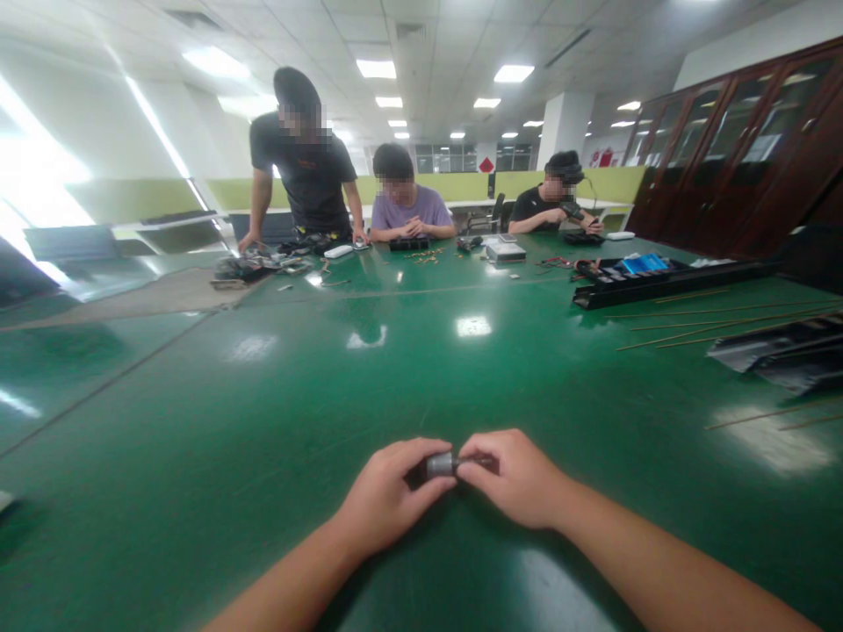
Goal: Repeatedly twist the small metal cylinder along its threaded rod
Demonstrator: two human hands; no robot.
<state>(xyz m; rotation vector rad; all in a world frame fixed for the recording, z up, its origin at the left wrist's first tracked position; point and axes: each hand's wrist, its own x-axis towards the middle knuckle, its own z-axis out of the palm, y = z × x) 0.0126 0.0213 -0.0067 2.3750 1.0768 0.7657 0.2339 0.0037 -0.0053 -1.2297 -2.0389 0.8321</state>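
Both forearms bare, reaching in from bottom edge and converging at centre. Left hand (385, 496) palm down, knuckles up, fingers curled inward, thumb pressed toward the right. Right hand (517, 478) palm down too, fingers curled, thumb and index fingertips pinched toward the left hand. Hands nearly touching at fingertips, wrists low and roughly level.

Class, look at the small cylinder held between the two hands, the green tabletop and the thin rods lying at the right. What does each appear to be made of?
Small cylinder: probably metal, grey with a dull sheen; too small to be sure.
Green tabletop: a smooth, glossy coating or mat, perhaps rubber or vinyl; it mirrors the ceiling lights.
Thin rods: brownish-gold, possibly brass, copper or wood; unclear.
Left hand and right hand pinch the cylinder.
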